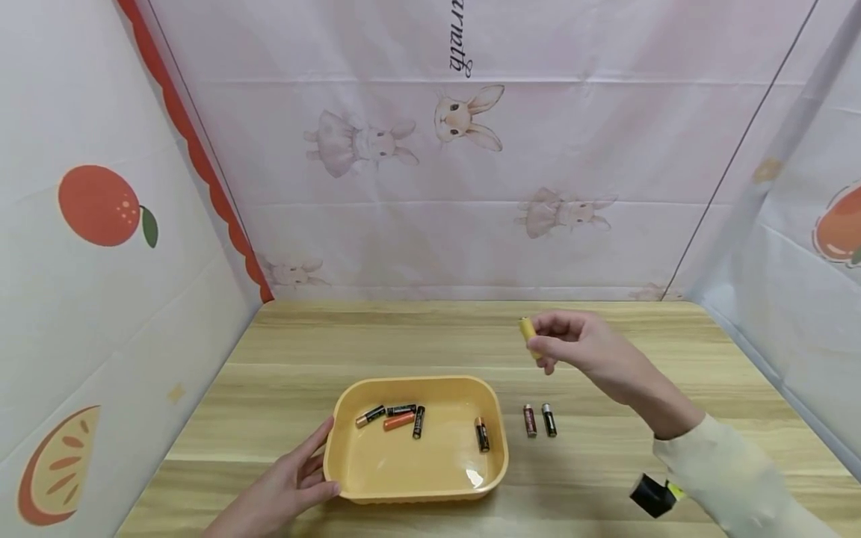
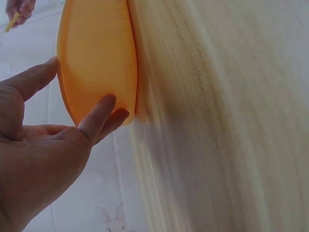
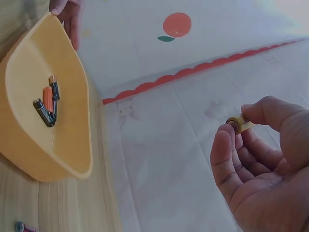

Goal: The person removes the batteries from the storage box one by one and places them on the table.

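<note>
My right hand (image 1: pixel 572 347) pinches a yellow battery (image 1: pixel 527 329) between thumb and fingers, raised beyond the right part of a yellow plastic tub (image 1: pixel 417 478). In the right wrist view, one round end of that battery (image 3: pixel 235 124) faces the camera. My left hand (image 1: pixel 285 478) touches the tub's left end, its extended fingers spread along the rim and outer wall (image 2: pixel 99 63). Inside the tub, several batteries, among them an orange one (image 1: pixel 399 422), lie toward the left and back. A black and copper battery (image 1: pixel 482 435) is by the right wall.
To the right of the tub, a dark red battery (image 1: pixel 530 421) and a black battery with a silver end (image 1: pixel 549 421) lie on the wooden table (image 1: pixel 269 373). A black object (image 1: pixel 652 495) shows at the right sleeve. Printed cloth walls (image 1: pixel 377 246) enclose the table.
</note>
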`<state>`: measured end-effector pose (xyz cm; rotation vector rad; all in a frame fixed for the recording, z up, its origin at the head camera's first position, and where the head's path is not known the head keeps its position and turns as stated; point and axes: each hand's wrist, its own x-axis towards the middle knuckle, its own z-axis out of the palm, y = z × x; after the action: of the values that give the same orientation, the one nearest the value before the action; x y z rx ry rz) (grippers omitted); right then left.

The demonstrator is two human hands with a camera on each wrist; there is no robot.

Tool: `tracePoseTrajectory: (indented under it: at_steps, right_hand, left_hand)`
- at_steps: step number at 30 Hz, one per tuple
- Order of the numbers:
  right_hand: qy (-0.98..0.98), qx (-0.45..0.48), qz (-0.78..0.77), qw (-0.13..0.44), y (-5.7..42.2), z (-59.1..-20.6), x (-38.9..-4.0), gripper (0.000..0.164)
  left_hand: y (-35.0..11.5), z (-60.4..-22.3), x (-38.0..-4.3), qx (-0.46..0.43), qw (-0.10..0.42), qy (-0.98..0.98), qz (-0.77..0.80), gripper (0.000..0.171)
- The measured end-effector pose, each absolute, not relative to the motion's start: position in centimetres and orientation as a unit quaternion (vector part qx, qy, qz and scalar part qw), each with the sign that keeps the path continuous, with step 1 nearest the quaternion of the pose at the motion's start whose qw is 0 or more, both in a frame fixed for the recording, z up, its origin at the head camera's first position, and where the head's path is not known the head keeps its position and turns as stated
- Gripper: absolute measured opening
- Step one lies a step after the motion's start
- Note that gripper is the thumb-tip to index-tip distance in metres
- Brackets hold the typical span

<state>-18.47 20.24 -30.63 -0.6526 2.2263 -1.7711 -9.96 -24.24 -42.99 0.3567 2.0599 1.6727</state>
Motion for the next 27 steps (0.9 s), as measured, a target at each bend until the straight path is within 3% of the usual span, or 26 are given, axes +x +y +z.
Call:
tracePoseTrajectory:
  at_steps: [16,27]
  right_hand:
    - [0.772,-0.148,-0.612,0.091,24.6,-34.2,-17.9,0.026]
    - [0.762,-0.066,-0.629,0.139,26.6,-37.4,-18.1,0.031]
  left_hand:
    - [-24.3,-43.0,-10.0,0.136,0.227,0.750,0.605,0.098]
    - [-24.3,-42.9,-9.9,0.135,0.229,0.748,0.608,0.098]
